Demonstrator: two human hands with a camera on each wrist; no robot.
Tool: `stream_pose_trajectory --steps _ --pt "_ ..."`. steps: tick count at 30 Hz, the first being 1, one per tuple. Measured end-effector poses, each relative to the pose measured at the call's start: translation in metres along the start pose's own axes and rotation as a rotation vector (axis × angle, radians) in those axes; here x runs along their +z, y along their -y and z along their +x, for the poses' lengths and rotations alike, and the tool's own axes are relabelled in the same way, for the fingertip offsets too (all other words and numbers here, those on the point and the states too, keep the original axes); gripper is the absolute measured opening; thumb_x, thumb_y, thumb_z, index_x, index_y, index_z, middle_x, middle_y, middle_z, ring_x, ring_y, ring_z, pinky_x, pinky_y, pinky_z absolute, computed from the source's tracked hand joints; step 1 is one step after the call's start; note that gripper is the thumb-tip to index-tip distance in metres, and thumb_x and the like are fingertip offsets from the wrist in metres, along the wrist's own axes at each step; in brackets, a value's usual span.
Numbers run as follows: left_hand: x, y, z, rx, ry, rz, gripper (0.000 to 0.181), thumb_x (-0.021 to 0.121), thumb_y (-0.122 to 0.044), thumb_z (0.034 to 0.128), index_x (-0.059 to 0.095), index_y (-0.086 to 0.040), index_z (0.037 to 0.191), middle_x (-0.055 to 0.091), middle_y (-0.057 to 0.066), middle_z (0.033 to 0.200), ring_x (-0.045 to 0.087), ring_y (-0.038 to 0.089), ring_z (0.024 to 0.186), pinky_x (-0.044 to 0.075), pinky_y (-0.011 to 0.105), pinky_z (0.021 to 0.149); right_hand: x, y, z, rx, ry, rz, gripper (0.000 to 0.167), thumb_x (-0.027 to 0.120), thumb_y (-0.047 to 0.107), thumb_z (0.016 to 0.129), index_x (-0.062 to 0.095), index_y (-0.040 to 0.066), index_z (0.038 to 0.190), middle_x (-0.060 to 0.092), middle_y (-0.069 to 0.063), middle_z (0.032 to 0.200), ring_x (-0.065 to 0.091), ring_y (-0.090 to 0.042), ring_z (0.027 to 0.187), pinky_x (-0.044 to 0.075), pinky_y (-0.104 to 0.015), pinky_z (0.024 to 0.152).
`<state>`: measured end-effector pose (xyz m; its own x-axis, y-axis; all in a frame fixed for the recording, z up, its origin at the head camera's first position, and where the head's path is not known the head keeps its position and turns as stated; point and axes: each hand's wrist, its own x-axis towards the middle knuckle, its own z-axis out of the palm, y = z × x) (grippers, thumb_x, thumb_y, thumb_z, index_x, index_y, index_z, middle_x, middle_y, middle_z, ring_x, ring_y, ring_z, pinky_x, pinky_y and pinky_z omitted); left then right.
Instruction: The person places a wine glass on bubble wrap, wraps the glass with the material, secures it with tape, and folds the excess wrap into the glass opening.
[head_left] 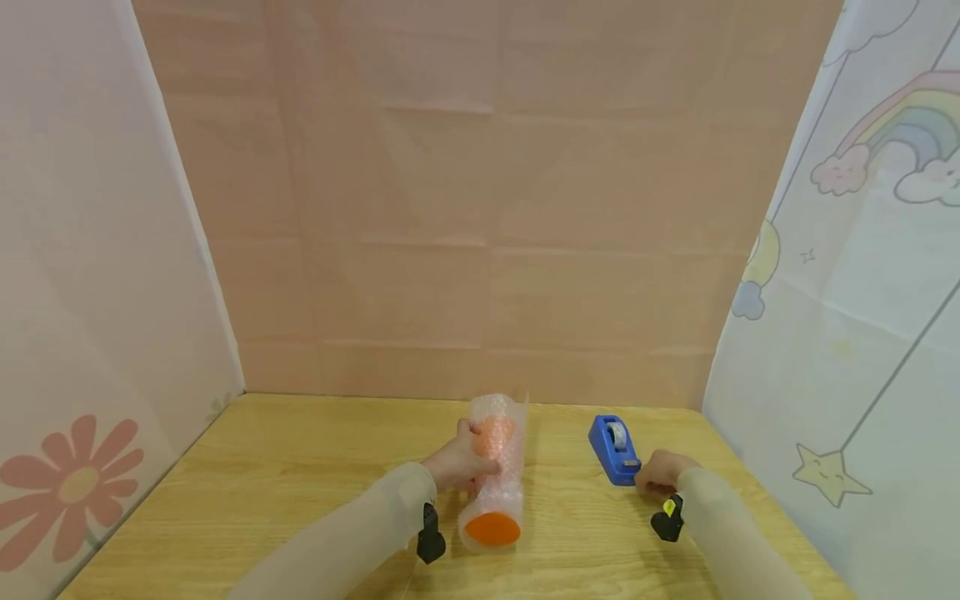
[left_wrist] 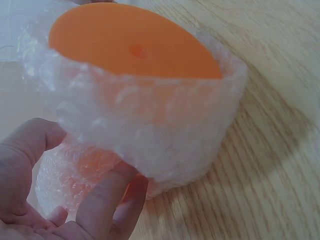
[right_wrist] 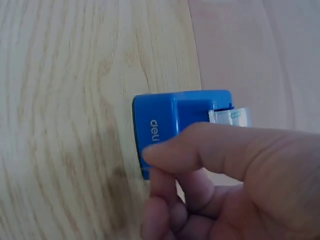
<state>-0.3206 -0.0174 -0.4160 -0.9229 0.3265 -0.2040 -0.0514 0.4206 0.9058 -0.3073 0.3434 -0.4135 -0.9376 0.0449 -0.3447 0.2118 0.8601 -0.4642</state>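
An orange object [head_left: 492,529] with a round, flat end lies wrapped in clear bubble wrap [left_wrist: 150,120]. Its kind is hidden by the wrap; a small dent marks the middle of the flat end. My left hand [head_left: 459,460] grips the roll around its narrower middle, thumb on one side and fingers on the other. To the right stands a blue tape dispenser [head_left: 613,450] with a roll of clear tape [head_left: 617,435]. At its near end, my right hand [head_left: 664,471] pinches thumb against forefinger on what seems the tape's end, barely visible.
The wooden table [head_left: 315,467] ends at a tan cloth backdrop [head_left: 480,208]. Printed cloth walls stand on both sides, a flower one [head_left: 97,250] at left and a rainbow one [head_left: 862,333] at right, near my right arm.
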Motion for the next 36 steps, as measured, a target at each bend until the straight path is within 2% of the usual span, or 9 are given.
stream_pose_trajectory --steps 4,6,10,12,14,17,22,29,36 --pt "0.0 0.002 -0.001 -0.001 0.004 -0.002 0.074 0.075 -0.016 0.0833 0.021 -0.01 0.133 0.051 0.016 0.096 0.045 0.02 0.056 0.045 0.027 0.052 0.004 -0.002 -0.003 -0.039 0.121 0.064 0.02 0.068 0.012 0.074 0.058 0.009 0.058 0.044 0.005 0.052 0.038 -0.006 0.049 0.029 -0.018 0.05" --pt "0.0 0.003 0.0 0.0 0.007 -0.004 0.074 0.075 -0.016 0.0837 0.02 -0.01 0.133 0.051 0.016 0.095 0.045 0.019 0.055 0.046 0.027 0.052 0.005 0.001 -0.002 -0.128 0.286 0.089 0.028 0.066 0.012 0.082 0.054 -0.002 0.061 0.042 0.003 0.054 0.035 -0.006 0.05 0.028 -0.018 0.05" --pt "-0.001 0.004 0.0 0.004 0.009 -0.012 0.073 0.075 -0.017 0.0837 0.021 -0.009 0.132 0.05 0.016 0.097 0.046 0.019 0.055 0.046 0.027 0.051 0.009 0.02 -0.002 -0.25 0.634 0.152 0.023 0.057 0.01 0.094 0.055 -0.004 0.075 0.051 0.002 0.065 0.042 -0.007 0.057 0.035 -0.018 0.053" --pt "-0.002 0.003 0.001 0.013 0.005 -0.011 0.073 0.076 -0.016 0.0833 0.021 -0.009 0.131 0.049 0.016 0.099 0.048 0.02 0.057 0.047 0.027 0.051 0.014 0.039 -0.007 -0.286 0.694 0.155 0.015 0.055 0.008 0.095 0.058 -0.001 0.083 0.056 0.0 0.072 0.047 -0.009 0.063 0.039 -0.02 0.057" --pt "-0.002 0.002 0.001 0.018 0.004 -0.013 0.074 0.076 -0.016 0.0828 0.021 -0.009 0.132 0.048 0.017 0.102 0.051 0.021 0.061 0.048 0.027 0.053 0.021 0.06 -0.012 -0.341 0.659 0.172 0.011 0.056 0.008 0.095 0.06 0.001 0.088 0.06 -0.001 0.079 0.051 -0.012 0.069 0.042 -0.024 0.061" --pt "-0.003 0.001 -0.001 0.024 0.007 -0.02 0.074 0.076 -0.015 0.0827 0.021 -0.008 0.132 0.047 0.017 0.104 0.053 0.022 0.066 0.049 0.029 0.054 0.031 0.089 -0.014 -0.463 0.532 0.23 0.014 0.056 0.013 0.097 0.058 -0.001 0.095 0.061 -0.009 0.088 0.055 -0.018 0.078 0.045 -0.032 0.068" --pt "-0.002 0.003 -0.001 0.022 0.014 -0.056 0.075 0.075 -0.013 0.083 0.02 -0.007 0.133 0.044 0.02 0.111 0.056 0.025 0.074 0.054 0.035 0.06 0.04 0.121 -0.004 -0.593 0.368 0.429 0.017 0.05 0.018 0.101 0.05 0.001 0.103 0.055 -0.013 0.099 0.055 -0.026 0.093 0.047 -0.042 0.082" --pt "-0.003 0.002 0.001 0.024 0.024 -0.078 0.076 0.075 -0.013 0.0832 0.019 -0.006 0.133 0.042 0.022 0.12 0.059 0.03 0.09 0.058 0.045 0.073 0.055 0.137 0.006 -0.59 0.255 0.618 0.015 0.044 0.018 0.104 0.045 0.003 0.103 0.046 -0.003 0.094 0.047 -0.024 0.096 0.046 -0.041 0.086" --pt "-0.003 0.002 0.001 0.035 0.038 -0.096 0.073 0.075 -0.01 0.0831 0.019 -0.006 0.13 0.039 0.024 0.121 0.06 0.029 0.09 0.058 0.047 0.071 0.063 0.143 0.01 -0.494 0.179 0.706 0.02 0.043 0.015 0.104 0.048 -0.003 0.109 0.049 -0.004 0.097 0.047 -0.02 0.093 0.046 -0.042 0.09"
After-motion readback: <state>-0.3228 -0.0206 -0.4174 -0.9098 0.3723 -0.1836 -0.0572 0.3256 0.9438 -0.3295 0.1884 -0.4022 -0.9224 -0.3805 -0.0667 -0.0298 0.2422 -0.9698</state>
